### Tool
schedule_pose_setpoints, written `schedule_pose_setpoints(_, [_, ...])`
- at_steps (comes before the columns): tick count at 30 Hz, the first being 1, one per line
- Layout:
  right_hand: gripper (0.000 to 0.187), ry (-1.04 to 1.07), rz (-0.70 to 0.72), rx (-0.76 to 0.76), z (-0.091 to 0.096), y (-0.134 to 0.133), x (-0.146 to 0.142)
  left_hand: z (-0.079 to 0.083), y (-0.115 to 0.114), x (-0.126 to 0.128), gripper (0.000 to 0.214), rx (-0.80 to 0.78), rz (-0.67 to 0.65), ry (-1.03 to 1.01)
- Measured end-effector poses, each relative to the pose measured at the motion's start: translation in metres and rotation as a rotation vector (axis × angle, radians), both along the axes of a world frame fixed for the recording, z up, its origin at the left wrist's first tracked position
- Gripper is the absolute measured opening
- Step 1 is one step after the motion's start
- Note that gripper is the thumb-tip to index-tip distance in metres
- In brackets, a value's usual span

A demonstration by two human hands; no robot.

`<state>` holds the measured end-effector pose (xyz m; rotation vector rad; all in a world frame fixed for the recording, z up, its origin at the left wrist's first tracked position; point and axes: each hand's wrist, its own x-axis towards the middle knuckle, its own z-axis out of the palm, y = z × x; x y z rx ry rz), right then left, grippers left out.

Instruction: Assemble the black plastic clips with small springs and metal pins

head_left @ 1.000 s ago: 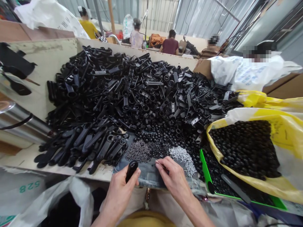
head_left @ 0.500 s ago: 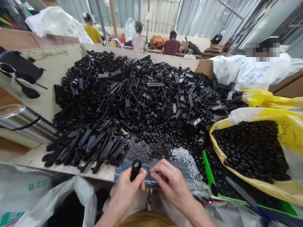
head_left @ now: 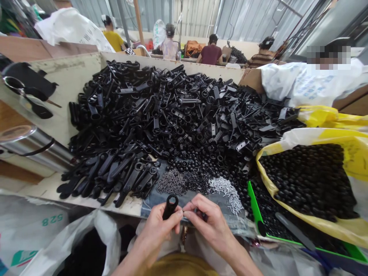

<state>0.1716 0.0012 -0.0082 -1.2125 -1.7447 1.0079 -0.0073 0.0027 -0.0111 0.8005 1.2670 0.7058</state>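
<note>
Left grip [head_left: 156, 224]: black part [head_left: 170, 209] | ring end up | long axis tilted right

That held handle [head_left: 169, 210] looks like smooth plastic; near the front edge of the bench [head_left: 130, 207], shiny metal pins [head_left: 225, 188] lie on matt cloth [head_left: 220, 200]; a polished metal flask [head_left: 51, 157] gleams at its left.

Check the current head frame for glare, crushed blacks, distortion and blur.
Head view: bright highlights on the metal canister; head view: shadow swallows detail inside the open white sack at lower left; head view: wide-angle stretching toward the edges, such as at the yellow-and-white sack; head view: left hand and right hand show no obvious motion blur.
</note>
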Motion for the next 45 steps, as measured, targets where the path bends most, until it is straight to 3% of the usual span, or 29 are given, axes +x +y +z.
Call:
schedule_pose_setpoints(3, [0.015, 0.100, -0.081, -0.135, -0.003, -0.002, -0.001, 0.011, 0.001, 0.003, 0.045, -0.099, 0.032, -0.173])
schedule_pose_setpoints(5, [0.016, 0.133, -0.132, -0.146, -0.004, -0.003, -0.002, 0.017, 0.001, 0.006, 0.046, -0.158, 0.095, -0.269])
schedule_pose_setpoints(10, [0.014, 0.113, -0.159, 0.062, -0.005, -0.007, -0.002, 0.014, 0.002, 0.015, 0.049, -0.305, 0.260, -0.414])
schedule_pose_setpoints(14, [0.015, 0.078, -0.155, 0.219, -0.010, -0.011, -0.001, 0.007, 0.002, 0.020, 0.049, -0.384, 0.270, -0.474])
schedule_pose_setpoints(18, [0.016, 0.026, -0.168, 0.271, -0.013, -0.012, 0.001, 0.007, 0.001, 0.020, 0.044, -0.424, 0.271, -0.504])
schedule_pose_setpoints(22, [0.011, 0.019, -0.211, 0.226, -0.014, -0.010, 0.004, 0.012, -0.005, 0.015, 0.031, -0.372, 0.178, -0.523])
schedule_pose_setpoints(26, [0.012, 0.007, -0.163, 0.224, -0.010, -0.009, 0.004, 0.016, -0.012, 0.006, 0.033, -0.251, 0.063, -0.452])
schedule_pose_setpoints(33, [0.015, -0.046, -0.062, 0.255, -0.008, -0.004, -0.007, 0.017, -0.020, 0.003, 0.061, -0.227, 0.104, -0.300])
schedule_pose_setpoints(39, [0.014, -0.125, -0.094, 0.286, -0.006, -0.005, -0.010, 0.012, -0.022, 0.003, 0.061, -0.117, 0.085, -0.284])
schedule_pose_setpoints(45, [0.015, -0.209, -0.124, 0.304, -0.002, -0.008, -0.013, -0.001, -0.024, -0.002, 0.071, -0.058, 0.021, -0.107])
